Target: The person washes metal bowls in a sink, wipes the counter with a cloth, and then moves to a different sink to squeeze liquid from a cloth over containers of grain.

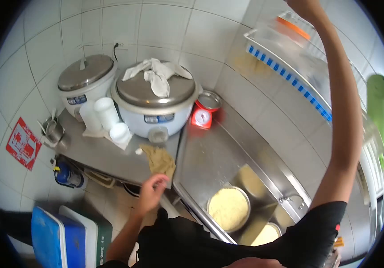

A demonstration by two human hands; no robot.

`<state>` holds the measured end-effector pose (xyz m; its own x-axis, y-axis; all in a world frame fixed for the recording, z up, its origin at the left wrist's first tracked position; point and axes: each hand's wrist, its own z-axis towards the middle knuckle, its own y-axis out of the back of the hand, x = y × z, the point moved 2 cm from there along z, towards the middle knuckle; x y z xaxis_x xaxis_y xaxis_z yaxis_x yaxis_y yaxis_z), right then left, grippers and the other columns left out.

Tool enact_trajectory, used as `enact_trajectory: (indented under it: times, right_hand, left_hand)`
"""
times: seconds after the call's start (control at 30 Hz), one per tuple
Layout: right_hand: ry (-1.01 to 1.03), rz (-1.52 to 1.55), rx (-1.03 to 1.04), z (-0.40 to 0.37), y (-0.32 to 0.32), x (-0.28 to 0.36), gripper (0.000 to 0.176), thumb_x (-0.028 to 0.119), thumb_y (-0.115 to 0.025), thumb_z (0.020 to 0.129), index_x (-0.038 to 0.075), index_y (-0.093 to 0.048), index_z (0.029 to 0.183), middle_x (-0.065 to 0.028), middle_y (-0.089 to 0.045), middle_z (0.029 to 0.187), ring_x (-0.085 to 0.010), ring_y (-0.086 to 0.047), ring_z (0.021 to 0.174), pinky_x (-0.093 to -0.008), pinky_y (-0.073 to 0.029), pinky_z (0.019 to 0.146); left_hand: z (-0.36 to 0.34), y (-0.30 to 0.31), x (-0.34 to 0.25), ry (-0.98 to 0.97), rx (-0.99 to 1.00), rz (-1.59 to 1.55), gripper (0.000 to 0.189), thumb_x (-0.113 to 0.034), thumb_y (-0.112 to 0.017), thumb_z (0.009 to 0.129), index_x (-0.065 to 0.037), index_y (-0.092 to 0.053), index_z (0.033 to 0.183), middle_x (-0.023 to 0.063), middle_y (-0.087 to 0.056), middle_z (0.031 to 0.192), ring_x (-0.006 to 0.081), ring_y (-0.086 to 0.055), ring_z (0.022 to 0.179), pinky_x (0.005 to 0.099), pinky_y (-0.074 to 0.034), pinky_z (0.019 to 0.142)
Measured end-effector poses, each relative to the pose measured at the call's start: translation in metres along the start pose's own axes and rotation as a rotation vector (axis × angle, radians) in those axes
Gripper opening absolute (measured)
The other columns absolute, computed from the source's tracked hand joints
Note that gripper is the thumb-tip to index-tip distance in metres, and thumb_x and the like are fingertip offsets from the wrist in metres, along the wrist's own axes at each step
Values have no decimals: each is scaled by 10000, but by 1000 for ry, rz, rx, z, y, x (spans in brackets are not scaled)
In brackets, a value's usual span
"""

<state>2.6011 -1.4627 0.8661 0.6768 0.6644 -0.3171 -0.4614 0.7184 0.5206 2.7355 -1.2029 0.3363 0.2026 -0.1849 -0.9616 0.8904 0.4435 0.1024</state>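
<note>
My left hand (151, 194) is just in front of the counter edge, its fingers curled together below a crumpled tan cloth (159, 160); what they hold, if anything, is too small to make out. A small white piece (139, 151) lies beside the cloth. My right hand (307, 10) reaches up to the top edge of the view, above a white wire shelf basket (285, 67) with plastic bags and an orange-edged container (293, 28). Its fingers are cut off by the frame.
Two large lidded cookers (156, 118) (87, 80) stand at the back, a white cloth (158, 76) on one. Nearby are white containers (106, 112) and a red scale (202, 118). The steel sink (214, 156) holds round pans of pale yellow food (228, 209). Coolers (51, 236) stand lower left.
</note>
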Motion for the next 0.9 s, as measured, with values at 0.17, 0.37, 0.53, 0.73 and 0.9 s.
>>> enact_trajectory:
  times: [0.17,0.37,0.53,0.73,0.9]
  right_hand:
    - [37,-224,291,59,-108,-12,191,90,-598,723,67,-660,902,-145,-632,974,-275,-595,902,-373,-461,818]
    - [210,-632,497,111,-226,-101,195,115,-603,707,62,-653,888,-132,-624,950,-285,-573,911,-386,-442,823]
    - [-124,-1125,1226,76,-322,-84,573,242,-816,534,99,-586,1039,-84,-607,1031,-268,-580,956,-400,-430,841]
    - [-342,-1237,1272,26,-372,-142,305,124,-675,719,71,-592,1007,-88,-623,946,-238,-602,862,-372,-457,766]
    - [-139,-355,361,89,-432,-141,199,150,-473,805,40,-639,806,-150,-606,817,-301,-586,762,-439,-477,651]
  left_hand:
    - [51,1,40,165,348,-111,181,-46,-536,794,-27,-576,970,66,-586,922,140,-553,838,275,-448,761]
    - [133,16,98,268,705,-290,207,-43,-530,795,-23,-565,998,57,-586,941,129,-556,838,271,-447,776]
    - [177,17,131,278,1050,-539,272,-45,-535,806,-20,-517,1076,58,-566,1013,128,-557,824,280,-445,802]
    - [209,52,153,374,1175,-579,272,-97,-542,821,-40,-516,1087,41,-578,1009,122,-550,848,284,-431,808]
    - [207,70,172,405,1121,-592,244,-89,-533,828,-32,-530,1065,43,-582,997,119,-548,850,267,-421,805]
